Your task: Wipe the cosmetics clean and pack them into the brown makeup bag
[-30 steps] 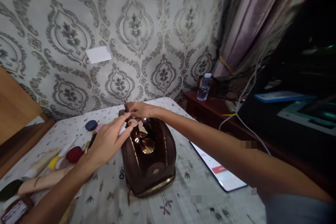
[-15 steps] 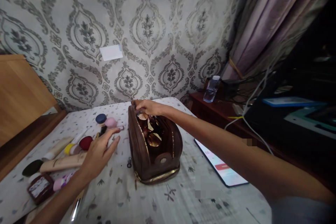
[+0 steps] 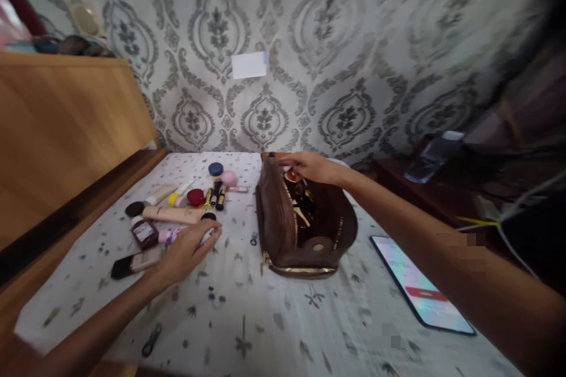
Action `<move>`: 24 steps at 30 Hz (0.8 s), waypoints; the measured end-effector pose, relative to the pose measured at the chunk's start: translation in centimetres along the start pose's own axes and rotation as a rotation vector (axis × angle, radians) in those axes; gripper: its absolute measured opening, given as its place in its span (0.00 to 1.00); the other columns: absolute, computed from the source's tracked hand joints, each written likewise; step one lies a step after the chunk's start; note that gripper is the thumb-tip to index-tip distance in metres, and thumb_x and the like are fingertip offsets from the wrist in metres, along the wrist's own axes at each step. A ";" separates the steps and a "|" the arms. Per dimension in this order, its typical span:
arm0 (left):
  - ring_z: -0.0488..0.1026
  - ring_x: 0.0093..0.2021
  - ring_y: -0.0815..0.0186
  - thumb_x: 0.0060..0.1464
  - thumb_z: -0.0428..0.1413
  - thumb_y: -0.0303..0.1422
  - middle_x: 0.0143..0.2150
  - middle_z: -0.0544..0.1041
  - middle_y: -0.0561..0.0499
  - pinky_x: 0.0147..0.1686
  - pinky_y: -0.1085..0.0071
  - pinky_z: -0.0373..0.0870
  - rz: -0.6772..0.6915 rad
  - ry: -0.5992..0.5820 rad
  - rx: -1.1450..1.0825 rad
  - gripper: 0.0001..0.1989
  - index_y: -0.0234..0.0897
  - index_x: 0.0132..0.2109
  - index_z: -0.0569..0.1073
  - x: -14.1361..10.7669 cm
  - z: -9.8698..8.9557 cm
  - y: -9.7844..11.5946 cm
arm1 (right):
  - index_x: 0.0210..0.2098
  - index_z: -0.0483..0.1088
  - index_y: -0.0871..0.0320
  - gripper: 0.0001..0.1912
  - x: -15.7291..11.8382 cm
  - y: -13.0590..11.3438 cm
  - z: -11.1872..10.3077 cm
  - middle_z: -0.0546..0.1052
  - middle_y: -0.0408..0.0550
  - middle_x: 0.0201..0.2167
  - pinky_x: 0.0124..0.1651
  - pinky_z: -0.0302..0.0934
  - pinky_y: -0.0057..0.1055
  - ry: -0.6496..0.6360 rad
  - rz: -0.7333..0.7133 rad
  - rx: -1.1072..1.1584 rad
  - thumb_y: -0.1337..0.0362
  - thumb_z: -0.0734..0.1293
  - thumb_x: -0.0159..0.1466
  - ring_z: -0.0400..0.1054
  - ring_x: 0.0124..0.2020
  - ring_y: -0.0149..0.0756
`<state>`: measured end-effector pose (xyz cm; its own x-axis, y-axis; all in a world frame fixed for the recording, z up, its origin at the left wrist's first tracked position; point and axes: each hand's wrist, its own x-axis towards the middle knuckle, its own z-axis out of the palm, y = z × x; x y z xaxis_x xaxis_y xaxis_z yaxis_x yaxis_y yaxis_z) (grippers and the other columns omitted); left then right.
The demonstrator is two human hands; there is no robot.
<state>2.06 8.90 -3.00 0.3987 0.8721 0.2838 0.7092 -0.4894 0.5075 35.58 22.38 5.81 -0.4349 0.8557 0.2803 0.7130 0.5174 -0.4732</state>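
Observation:
A brown bag (image 3: 278,218) stands unzipped on the patterned cloth, with shiny round items (image 3: 303,215) inside. My right hand (image 3: 312,166) is at the bag's far rim, its fingers bent over the opening; whether they grip anything is hidden. My left hand (image 3: 188,247) hovers low over the cloth beside the cosmetics, fingers loosely spread and nothing seen in them. Near it lie a long peach tube (image 3: 170,214), a dark red bottle (image 3: 144,232), a black-capped bottle (image 3: 137,262), a red round item (image 3: 196,197), a pink sponge (image 3: 229,178) and a blue-lidded jar (image 3: 216,171).
A phone (image 3: 420,288) with a lit screen lies right of the bag, under my right forearm. Further right, a plastic bottle (image 3: 433,158) stands on a dark red surface with cables. A wooden panel (image 3: 71,112) rises at the left, and a patterned wall is behind.
The view has turned left, so the bag and phone appear further right. My left hand is now nearer the front of the cosmetics. My right hand remains at the bag's far rim.

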 end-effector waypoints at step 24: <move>0.75 0.48 0.58 0.64 0.46 0.33 0.49 0.79 0.43 0.50 0.63 0.71 0.076 0.247 -0.224 0.15 0.36 0.53 0.73 -7.0 0.3 -5.0 | 0.59 0.69 0.56 0.27 -5.5 -15.8 24.5 0.64 0.58 0.62 0.63 0.59 0.47 0.077 -0.002 0.104 0.75 0.64 0.61 0.59 0.62 0.49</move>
<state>-4.08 5.27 -7.80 0.2734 0.8206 0.5019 0.5262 -0.5644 0.6360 13.19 9.36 -8.72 -0.3898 0.8546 0.3431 0.6494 0.5193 -0.5556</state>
